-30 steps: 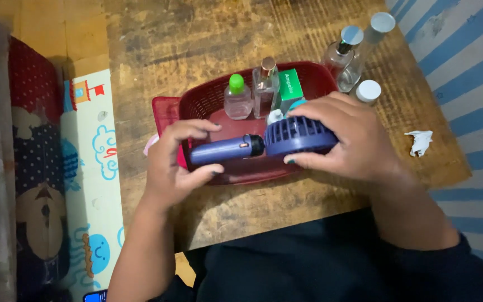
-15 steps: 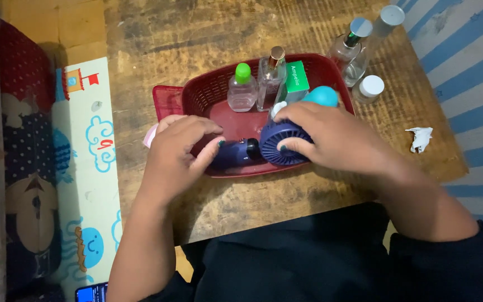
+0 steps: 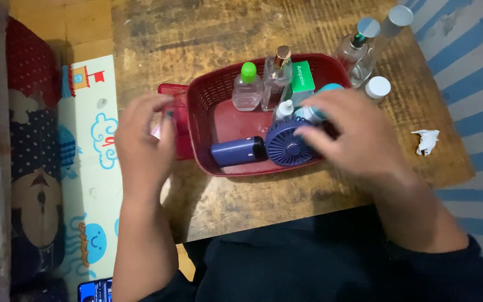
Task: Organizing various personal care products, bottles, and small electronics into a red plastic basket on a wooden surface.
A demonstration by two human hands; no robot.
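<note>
A dark blue hand-held fan lies in the red basket, handle to the left and round head to the right. My right hand hovers over the right side of the fan head, blurred, its fingers spread and the fingertips at the head's edge. My left hand is off the fan, left of the basket, fingers loosely apart and holding nothing, next to a small red box. At the back of the basket stand a green-capped bottle, a copper-capped perfume bottle and a green box.
The basket sits on a worn wooden table. Behind it to the right stand two silver-capped glass bottles and a white-capped jar. A crumpled tissue lies at the right edge. A patterned play mat and a phone are on the left.
The fan has been set down in the basket. My left hand let go of the handle and drew back to the left. My right hand has loosened over the fan head.
</note>
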